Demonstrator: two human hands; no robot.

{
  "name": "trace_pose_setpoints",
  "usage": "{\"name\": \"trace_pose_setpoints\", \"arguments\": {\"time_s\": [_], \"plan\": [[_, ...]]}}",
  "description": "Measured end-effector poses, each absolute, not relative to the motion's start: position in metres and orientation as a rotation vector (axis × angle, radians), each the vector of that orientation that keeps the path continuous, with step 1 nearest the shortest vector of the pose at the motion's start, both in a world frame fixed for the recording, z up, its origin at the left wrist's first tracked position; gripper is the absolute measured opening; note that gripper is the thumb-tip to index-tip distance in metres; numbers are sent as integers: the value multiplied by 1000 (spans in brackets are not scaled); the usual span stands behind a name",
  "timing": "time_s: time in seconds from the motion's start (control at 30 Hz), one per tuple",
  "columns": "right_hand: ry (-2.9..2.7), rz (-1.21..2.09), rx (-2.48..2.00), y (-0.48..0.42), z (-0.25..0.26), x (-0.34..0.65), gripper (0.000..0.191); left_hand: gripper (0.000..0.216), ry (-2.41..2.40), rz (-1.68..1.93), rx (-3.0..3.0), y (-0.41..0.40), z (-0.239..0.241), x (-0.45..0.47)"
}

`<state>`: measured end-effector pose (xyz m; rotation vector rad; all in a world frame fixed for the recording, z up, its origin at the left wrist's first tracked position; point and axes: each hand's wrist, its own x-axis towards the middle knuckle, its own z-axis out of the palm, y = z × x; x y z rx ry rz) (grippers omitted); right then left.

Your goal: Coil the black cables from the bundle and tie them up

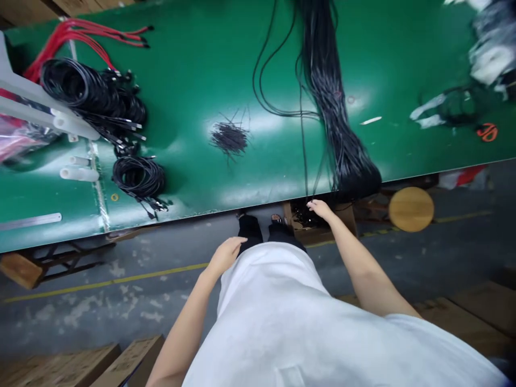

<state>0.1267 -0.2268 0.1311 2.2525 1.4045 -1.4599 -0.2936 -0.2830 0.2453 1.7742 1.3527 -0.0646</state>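
My right hand [318, 208] is at the table's front edge. Its fingers are pinched around a thin black cable [303, 145] that trails down from the tabletop. Just right of that strand lies a long, thick bundle of black cables [328, 80], its looped end close to the edge. Beside my thigh, my left hand [228, 255] hangs with its fingers loosely stretched and nothing visible in them. A small pile of short black ties or wire pieces [229, 138] sits on the green table [193, 80], left of the bundle.
Coiled black cables [139, 177] and red cables [80, 32] lie at the left, near white rollers [78, 174] and a metal ruler [32, 221]. Orange-handled scissors [487, 132] are at the right. An open carton [346, 217] and a round stool [411, 209] stand below the edge.
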Motion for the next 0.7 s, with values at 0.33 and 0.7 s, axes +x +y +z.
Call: {"name": "trace_pose_setpoints", "arguments": {"time_s": [0.33,0.7], "plan": [[1751,-1568,2702,-266,223,167,45,36,1479,136,1688,-297,264,-232],[2091,-1733,2462,-397,349,135,52,39,1009,19,1693,-334,272,-165]]}}
